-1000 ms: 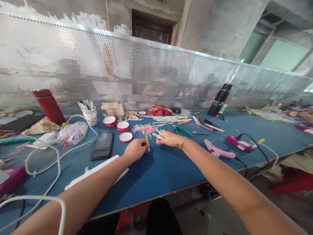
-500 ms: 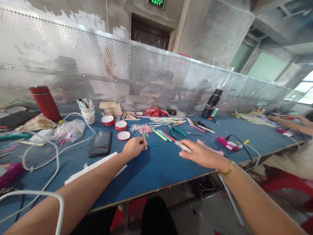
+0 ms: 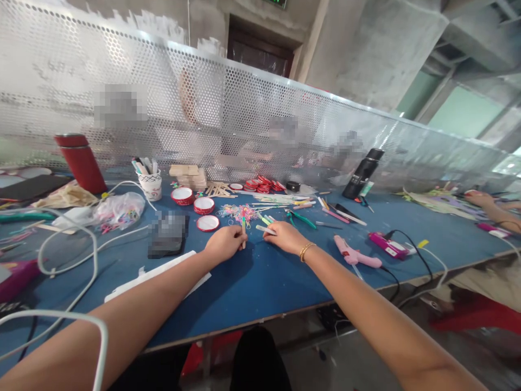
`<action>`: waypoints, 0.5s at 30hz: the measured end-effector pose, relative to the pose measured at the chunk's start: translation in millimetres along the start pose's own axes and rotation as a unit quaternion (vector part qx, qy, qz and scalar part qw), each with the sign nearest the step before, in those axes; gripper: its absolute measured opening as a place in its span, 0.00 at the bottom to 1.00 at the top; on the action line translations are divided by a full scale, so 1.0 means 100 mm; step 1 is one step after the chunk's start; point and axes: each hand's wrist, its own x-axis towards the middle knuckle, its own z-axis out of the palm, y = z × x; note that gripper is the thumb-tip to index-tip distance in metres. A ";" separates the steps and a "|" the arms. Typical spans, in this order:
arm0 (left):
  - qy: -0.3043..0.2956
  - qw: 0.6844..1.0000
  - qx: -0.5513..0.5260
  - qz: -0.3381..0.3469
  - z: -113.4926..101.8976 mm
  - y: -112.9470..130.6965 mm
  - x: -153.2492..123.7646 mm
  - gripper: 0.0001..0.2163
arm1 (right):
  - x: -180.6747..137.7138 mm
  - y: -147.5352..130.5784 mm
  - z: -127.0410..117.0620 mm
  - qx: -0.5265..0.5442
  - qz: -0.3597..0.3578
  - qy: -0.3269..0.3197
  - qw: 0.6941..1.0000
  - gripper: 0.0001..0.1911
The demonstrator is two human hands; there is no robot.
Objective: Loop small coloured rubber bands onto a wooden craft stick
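Observation:
My left hand (image 3: 225,243) pinches a wooden craft stick (image 3: 243,243) upright, its upper part coloured green and reddish. To the right, my right hand (image 3: 286,238) is closed on a pale marker (image 3: 265,230) whose end points left at the stick, with a small gap between them. Just beyond both hands lies a heap of small multicoloured rubber bands (image 3: 240,213). Several coloured markers lie by my right fingers, partly hidden by that hand. A white sheet (image 3: 150,277) rests under my left forearm.
Red-rimmed tape rolls (image 3: 207,222) and a black phone-like object (image 3: 169,239) lie left. Green-handled pliers (image 3: 301,219), a pink glue gun (image 3: 354,254) and a purple power strip (image 3: 388,245) are right. A red bottle (image 3: 81,163) and black bottle (image 3: 362,174) stand by the perforated screen (image 3: 244,125).
My right hand has moved left with the pale marker, close to the craft stick. The pink glue gun, mostly covered before, now shows. My left hand has barely moved.

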 end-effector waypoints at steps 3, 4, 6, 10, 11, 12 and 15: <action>0.003 1.000 0.007 -0.006 0.01 -0.01 0.01 0.12 | 0.01 -0.02 0.04 -0.038 0.008 -0.003 0.999 0.05; 0.003 1.000 0.008 -0.009 0.01 -0.01 0.01 0.12 | 0.02 -0.04 0.04 -0.058 0.011 -0.006 0.998 0.06; 0.002 1.000 0.006 -0.014 0.01 -0.02 0.02 0.12 | 0.03 -0.08 0.04 -0.110 0.009 -0.012 0.994 0.08; -0.001 1.000 0.009 -0.010 0.02 -0.03 0.02 0.12 | 0.04 -0.17 0.02 -0.211 -0.020 -0.019 0.977 0.09; -0.001 1.000 0.009 -0.008 0.02 -0.04 0.02 0.12 | 0.04 -0.19 0.01 -0.226 -0.023 -0.023 0.974 0.09; -0.001 1.000 0.009 -0.007 0.02 -0.04 0.02 0.12 | 0.04 -0.20 0.01 -0.236 -0.024 -0.029 0.971 0.09; -0.002 1.000 0.008 -0.010 0.03 -0.07 0.03 0.12 | 0.06 -0.22 -0.01 -0.251 -0.031 -0.045 0.966 0.10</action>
